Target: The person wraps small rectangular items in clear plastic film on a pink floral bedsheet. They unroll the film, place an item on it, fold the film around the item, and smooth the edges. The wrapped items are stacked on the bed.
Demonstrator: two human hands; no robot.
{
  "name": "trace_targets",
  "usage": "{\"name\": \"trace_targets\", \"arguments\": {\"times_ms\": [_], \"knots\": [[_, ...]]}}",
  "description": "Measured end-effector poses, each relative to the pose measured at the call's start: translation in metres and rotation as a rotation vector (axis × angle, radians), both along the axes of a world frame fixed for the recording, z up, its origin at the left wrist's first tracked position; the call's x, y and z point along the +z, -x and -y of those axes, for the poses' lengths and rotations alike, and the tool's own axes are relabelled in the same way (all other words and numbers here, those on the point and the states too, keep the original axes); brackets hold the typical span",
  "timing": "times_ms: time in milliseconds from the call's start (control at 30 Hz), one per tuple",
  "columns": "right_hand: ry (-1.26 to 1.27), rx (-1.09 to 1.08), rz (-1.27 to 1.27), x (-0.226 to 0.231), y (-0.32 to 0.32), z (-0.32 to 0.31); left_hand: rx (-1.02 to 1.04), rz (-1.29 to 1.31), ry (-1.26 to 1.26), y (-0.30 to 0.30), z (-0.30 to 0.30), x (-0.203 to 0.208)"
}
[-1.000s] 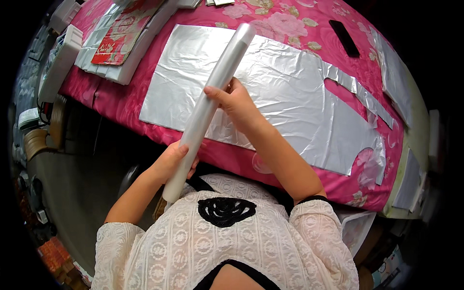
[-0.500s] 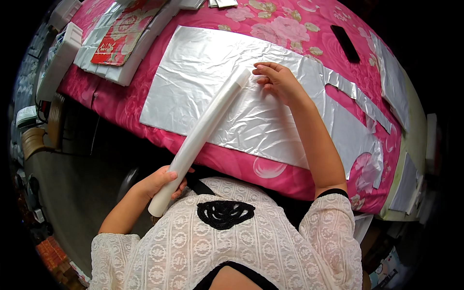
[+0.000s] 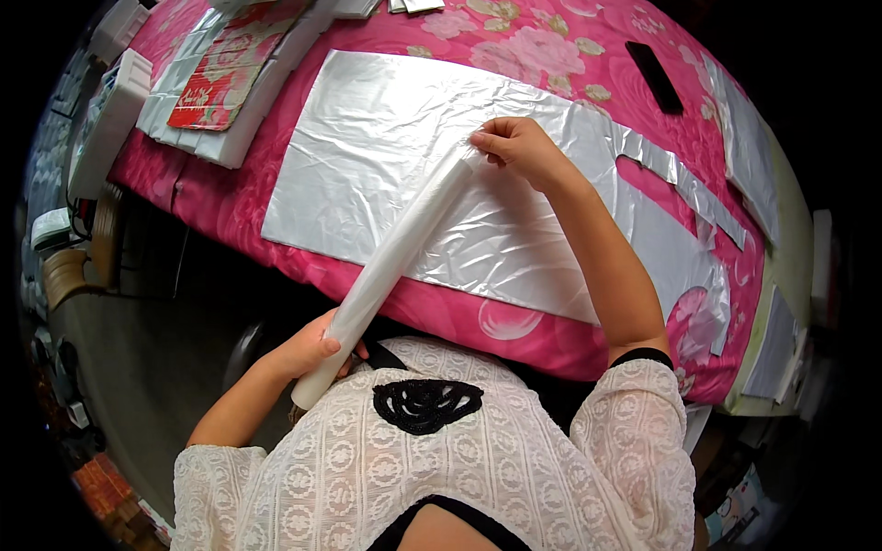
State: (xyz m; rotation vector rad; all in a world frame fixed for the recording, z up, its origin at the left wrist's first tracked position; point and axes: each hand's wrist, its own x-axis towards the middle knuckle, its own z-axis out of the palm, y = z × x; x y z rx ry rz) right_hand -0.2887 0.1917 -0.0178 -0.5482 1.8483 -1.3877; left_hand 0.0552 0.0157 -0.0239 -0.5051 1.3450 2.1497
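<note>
Roll (image 3: 395, 266) lower, between both grips

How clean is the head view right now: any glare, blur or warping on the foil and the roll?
Head view: the silver sheet shows bright crinkled glare; the white roll is slightly washed out but sharp, as are the left hand and right hand; fisheye bends the pink tablecloth edges; the rim is black.

Red-and-gold flat package (image 3: 220, 78) lying at the far left of the pink flowered tablecloth (image 3: 551, 55), atop a stack of white flat boxes (image 3: 248, 110). Dark rectangular screen (image 3: 660, 78) lying far right, blank.
</note>
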Motion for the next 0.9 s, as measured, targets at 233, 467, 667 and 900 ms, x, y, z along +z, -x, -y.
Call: {"name": "trace_targets", "arguments": {"times_ms": [233, 467, 667, 900], "knots": [[-0.077, -0.429, -0.393, -0.017, 0.083, -0.094, -0.138, 0.171, -0.003, -0.022, 0.015, -0.005], [-0.038, -0.611, -0.422, -0.022, 0.131, -0.183, -0.42, 0.303, -0.212, -0.019, 0.05, 0.012], [0.047, -0.391, -0.365, -0.022, 0.096, -0.114, -0.692, -0.141, 0.348, 0.077, 0.04, 0.048], [-0.049, -0.178, -0.426, -0.021, 0.072, -0.057, -0.468, -1.155, 1.396, 0.162, -0.013, 0.041]]}}
